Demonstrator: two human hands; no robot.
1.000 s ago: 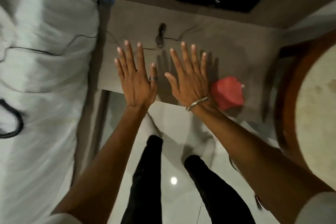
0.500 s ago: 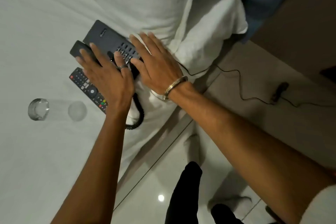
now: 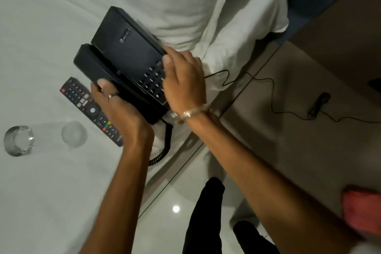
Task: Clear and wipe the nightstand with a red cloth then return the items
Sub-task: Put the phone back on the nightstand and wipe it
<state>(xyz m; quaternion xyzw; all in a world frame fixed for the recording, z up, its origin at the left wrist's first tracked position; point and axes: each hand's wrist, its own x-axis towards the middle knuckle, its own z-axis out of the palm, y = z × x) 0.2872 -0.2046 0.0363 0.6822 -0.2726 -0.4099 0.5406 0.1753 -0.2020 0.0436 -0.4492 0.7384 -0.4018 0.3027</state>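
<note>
white bed (image 3: pixel 51 27) beside a brown desk (image 3: pixel 309 140). on the bed, a black corded desk telephone (image 3: pixel 127 62) is gripped at both ends: left hand (image 3: pixel 123 113) at its handset end, right hand (image 3: pixel 185 86) over the keypad. the desk lies right of the telephone, its badge unreadable. a crumpled red cloth (image 3: pixel 362 214) sits on the desk's near edge.

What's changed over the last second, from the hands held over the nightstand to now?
Both hands left the nightstand for the bed. The left hand and right hand now grip the telephone, tilting it up off the sheet. The remote and glass stay on the bed; the red cloth stays on the nightstand.
</note>
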